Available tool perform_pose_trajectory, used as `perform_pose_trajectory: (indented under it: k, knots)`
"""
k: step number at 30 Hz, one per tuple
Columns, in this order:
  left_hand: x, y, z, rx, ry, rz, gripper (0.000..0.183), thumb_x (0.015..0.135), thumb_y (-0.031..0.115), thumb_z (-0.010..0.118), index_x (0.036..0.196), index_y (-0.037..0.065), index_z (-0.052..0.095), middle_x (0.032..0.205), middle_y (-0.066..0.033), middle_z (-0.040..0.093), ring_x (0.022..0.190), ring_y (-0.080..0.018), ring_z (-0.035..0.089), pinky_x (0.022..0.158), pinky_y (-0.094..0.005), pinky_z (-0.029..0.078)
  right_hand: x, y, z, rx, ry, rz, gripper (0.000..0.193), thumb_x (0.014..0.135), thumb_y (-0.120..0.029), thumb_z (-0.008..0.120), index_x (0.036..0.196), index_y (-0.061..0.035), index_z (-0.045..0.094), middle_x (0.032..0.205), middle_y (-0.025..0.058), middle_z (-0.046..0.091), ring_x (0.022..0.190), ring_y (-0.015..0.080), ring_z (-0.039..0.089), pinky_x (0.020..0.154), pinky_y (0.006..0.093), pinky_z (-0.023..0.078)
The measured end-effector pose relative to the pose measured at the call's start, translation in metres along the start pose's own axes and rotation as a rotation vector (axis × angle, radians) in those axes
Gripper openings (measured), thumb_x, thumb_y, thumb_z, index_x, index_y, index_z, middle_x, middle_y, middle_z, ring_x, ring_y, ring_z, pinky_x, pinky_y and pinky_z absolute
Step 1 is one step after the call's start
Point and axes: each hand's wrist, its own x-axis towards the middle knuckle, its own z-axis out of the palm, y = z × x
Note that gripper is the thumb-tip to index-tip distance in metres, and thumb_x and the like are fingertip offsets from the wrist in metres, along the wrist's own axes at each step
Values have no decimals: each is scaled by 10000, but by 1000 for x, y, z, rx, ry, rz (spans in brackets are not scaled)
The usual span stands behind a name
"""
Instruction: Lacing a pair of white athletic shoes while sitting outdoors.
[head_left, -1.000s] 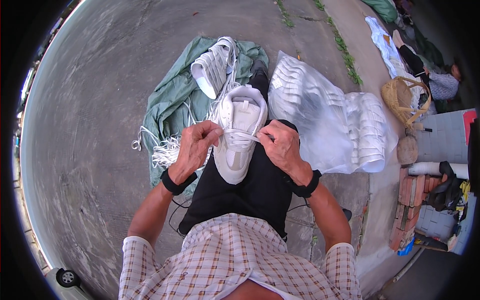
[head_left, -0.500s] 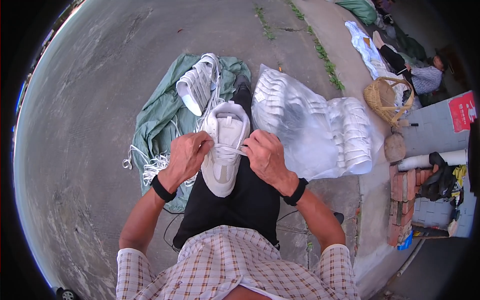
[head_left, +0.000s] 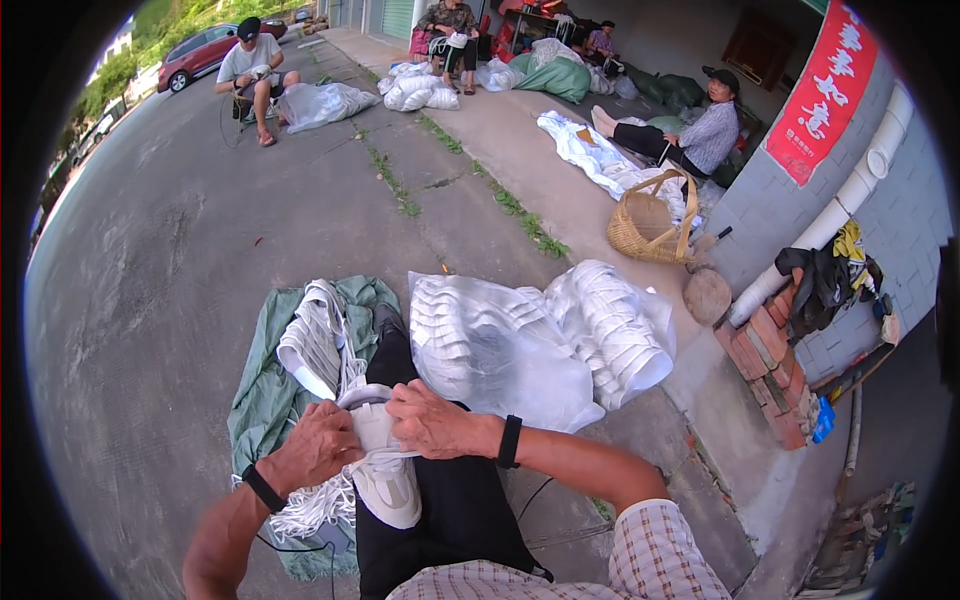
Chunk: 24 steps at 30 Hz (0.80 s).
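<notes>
A white and beige sneaker [head_left: 388,492] rests on my black-trousered leg, its toe toward me. White shoelace [head_left: 385,457] crosses over its front. My left hand [head_left: 322,442] is closed at the left eyelet edge, thumb and fingers pinched on the lace. My right hand [head_left: 432,422] is closed at the right edge beside the tongue [head_left: 374,425], also pinching lace; its fingertips are partly hidden. A bundle of stacked white shoe parts [head_left: 315,335] lies beyond on a green cloth [head_left: 262,372]. Loose white laces [head_left: 315,508] are heaped beside my left wrist.
Clear plastic bags [head_left: 500,345] of stacked white shoe uppers lie right of my leg. Further right are a wicker basket [head_left: 640,232], a brick pile [head_left: 765,375] and a white pipe [head_left: 830,210]. Several people sit farther off, one [head_left: 255,75] at far left. A red car [head_left: 205,52] stands behind.
The view has tilted up and turned right, bringing the people and car into sight. My hands have come closer together and moved up along the sneaker's opening, from the crossed laces toward the tongue.
</notes>
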Motion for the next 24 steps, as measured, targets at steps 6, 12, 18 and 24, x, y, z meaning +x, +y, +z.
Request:
perform_pose_trajectory:
  k: [6, 12, 18, 24]
  knots:
    - [5, -2, 35, 47, 66, -271, 74, 645, 119, 755, 717, 101, 750, 789, -46, 615, 869, -261, 527, 775, -411, 372, 8, -9, 30, -104, -23, 151, 158, 781, -147, 646, 658, -52, 620, 850, 102, 510, 940, 283, 443, 789, 412, 322]
    - [-4, -16, 61, -831, 154, -615, 118, 710, 119, 747, 722, 51, 652, 805, -106, 604, 844, -318, 540, 731, -440, 378, 14, -10, 66, 588, 341, 644, 100, 766, -140, 761, 774, -93, 673, 873, 31, 593, 949, 213, 541, 857, 395, 385]
    - [0, 14, 37, -104, 266, -267, 122, 805, 122, 702, 837, 32, 626, 856, -110, 554, 879, -295, 497, 820, -404, 389, 3, -24, 43, 175, 300, 325, 90, 756, -124, 741, 807, -92, 674, 921, 42, 578, 1008, 252, 515, 862, 412, 346]
    - [6, 11, 36, -31, 261, -310, 88, 706, 76, 724, 720, 25, 653, 842, -93, 587, 913, -298, 531, 819, -415, 434, 11, -14, 39, 344, 338, 471, 69, 807, -116, 720, 826, -57, 690, 858, 53, 648, 946, 264, 575, 910, 424, 373]
